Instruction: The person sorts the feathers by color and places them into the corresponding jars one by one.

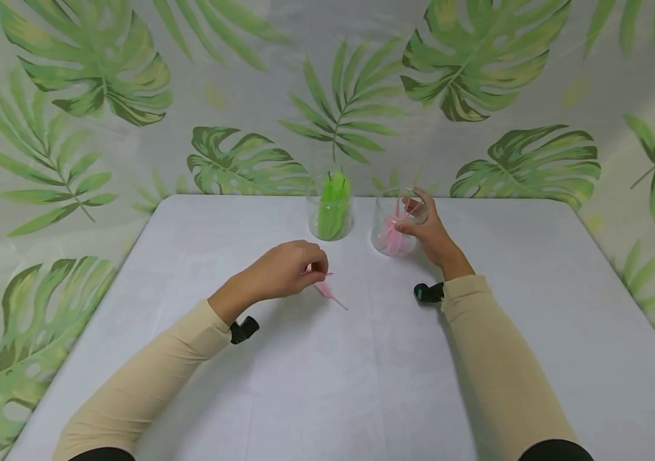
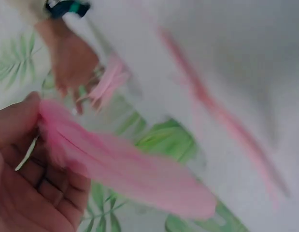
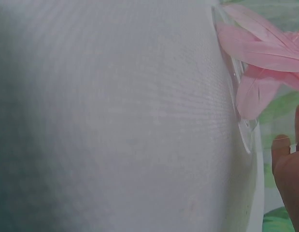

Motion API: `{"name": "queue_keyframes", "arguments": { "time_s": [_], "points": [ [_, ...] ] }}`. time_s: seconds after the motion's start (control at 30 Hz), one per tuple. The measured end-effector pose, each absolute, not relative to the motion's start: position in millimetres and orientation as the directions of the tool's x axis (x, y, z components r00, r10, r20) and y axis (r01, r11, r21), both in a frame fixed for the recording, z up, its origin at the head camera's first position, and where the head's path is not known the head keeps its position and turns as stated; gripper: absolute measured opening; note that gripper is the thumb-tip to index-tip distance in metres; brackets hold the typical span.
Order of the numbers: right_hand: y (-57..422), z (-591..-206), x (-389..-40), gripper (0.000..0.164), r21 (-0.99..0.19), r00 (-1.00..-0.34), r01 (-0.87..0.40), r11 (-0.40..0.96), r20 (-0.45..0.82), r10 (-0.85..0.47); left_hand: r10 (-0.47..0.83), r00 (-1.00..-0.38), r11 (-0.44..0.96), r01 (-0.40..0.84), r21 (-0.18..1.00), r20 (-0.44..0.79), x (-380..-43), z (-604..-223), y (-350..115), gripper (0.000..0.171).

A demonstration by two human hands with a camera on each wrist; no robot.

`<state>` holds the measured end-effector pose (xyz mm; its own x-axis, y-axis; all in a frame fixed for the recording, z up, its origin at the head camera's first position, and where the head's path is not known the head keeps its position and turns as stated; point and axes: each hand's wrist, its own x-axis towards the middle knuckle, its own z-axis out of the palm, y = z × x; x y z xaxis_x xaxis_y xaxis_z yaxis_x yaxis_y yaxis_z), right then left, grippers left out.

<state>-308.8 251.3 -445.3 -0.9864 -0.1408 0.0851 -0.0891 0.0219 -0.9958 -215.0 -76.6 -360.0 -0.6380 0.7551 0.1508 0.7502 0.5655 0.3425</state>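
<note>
My left hand (image 1: 289, 270) pinches a pink feather (image 2: 125, 159) by its quill end, between thumb and fingertips. Just beneath it, a second pink feather (image 1: 324, 291) lies on the white table, blurred in the left wrist view. My right hand (image 1: 432, 232) grips a clear cup (image 1: 381, 214) near its rim, thumb on the near side and fingers on the far side. Several pink feathers (image 3: 260, 55) stand inside that cup. To its left, a second clear cup (image 1: 313, 214) holds several bright green feathers (image 1: 333, 205); neither hand touches it.
A white cloth covers the table (image 1: 327, 384), whose far edge runs just behind the two cups. Behind and around it hangs a leaf-printed sheet (image 1: 362, 38). Small black cameras (image 1: 244, 330) are worn at both wrists.
</note>
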Motion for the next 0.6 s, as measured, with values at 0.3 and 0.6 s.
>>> {"name": "queue_keyframes", "arguments": {
  "time_s": [0.3, 0.6],
  "points": [
    [252.8, -447.0, -309.9, 0.089, -0.995, -0.986, -0.092, 0.022, 0.088, -0.144, 0.649, -0.673, 0.400, 0.699, 0.593, 0.354, -231.7, -305.3, -52.4, 0.013],
    [251.5, -448.0, -311.1, 0.090, -0.995, -0.990, -0.073, 0.065, 0.064, -0.125, 0.625, -0.653, 0.391, 0.736, 0.552, 0.428, -255.6, -270.6, -7.6, 0.016]
  ]
}}
